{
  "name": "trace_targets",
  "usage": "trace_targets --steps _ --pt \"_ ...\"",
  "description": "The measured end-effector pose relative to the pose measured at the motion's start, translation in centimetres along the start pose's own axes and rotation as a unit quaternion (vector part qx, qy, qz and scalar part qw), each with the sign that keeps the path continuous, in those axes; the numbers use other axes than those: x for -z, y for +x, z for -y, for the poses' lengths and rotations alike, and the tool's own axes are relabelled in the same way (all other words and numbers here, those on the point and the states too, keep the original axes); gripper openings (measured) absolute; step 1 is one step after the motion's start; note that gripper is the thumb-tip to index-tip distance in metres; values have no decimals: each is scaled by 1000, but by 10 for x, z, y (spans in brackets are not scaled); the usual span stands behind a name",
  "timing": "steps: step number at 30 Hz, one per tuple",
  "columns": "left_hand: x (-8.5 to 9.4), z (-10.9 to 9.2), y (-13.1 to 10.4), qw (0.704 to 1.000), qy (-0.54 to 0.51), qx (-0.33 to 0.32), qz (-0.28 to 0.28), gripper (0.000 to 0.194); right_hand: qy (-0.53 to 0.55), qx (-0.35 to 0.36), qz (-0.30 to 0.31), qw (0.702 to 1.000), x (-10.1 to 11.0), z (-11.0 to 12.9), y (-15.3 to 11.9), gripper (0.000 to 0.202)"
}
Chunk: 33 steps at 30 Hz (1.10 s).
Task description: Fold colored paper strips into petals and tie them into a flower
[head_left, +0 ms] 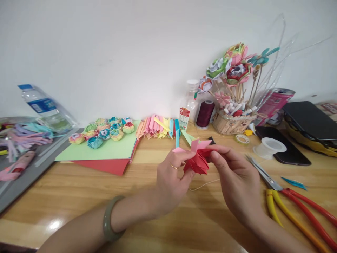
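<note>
Between my two hands, above the table, is a folded paper flower point(198, 162) with red petals and pink pieces sticking up at its back. My left hand point(172, 175) is closed on its left side, thumb below and fingers above. On the right, my right hand point(235, 177) pinches a red petal edge between thumb and fingers. A pale thread point(202, 186) trails below the flower onto the table. Just behind lie light green paper strips point(187, 137) and a row of folded paper pieces point(158, 127) in pink, yellow and blue.
Scissors point(265, 174) and yellow-handled pliers point(279, 207) lie at right, near a white spool point(270, 147) and a phone point(286, 146). A flower basket point(234, 123), a purple thread cone point(205, 114) and a bottle point(188, 109) stand behind. Finished paper flowers point(104, 133) sit on green paper point(92, 153) at left.
</note>
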State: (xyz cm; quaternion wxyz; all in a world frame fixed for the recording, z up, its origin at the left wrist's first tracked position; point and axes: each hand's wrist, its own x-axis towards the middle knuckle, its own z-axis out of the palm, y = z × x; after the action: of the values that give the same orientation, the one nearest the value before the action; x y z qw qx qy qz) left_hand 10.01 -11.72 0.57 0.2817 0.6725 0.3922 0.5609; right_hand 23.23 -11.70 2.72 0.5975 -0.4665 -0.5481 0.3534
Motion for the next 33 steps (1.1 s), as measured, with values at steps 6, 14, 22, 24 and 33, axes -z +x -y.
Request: trace_targets --steps 6,14,22,24,33 --pt "1 -2 -1 1000 -20 17 -1 25 38 -13 21 999 2 -6 1 13" --pt "-2 -5 0 993 -83 82 -3 20 102 -17 19 994 3 -9 2 8" --pt "-6 -5 9 947 -274 162 45 25 25 115 -6 993 12 -3 7 26" --pt "-5 -6 12 925 -319 199 54 23 -72 175 3 982 17 -4 9 28" --pt "5 -13 20 905 -302 287 88 20 -426 376 37 822 41 12 22 13"
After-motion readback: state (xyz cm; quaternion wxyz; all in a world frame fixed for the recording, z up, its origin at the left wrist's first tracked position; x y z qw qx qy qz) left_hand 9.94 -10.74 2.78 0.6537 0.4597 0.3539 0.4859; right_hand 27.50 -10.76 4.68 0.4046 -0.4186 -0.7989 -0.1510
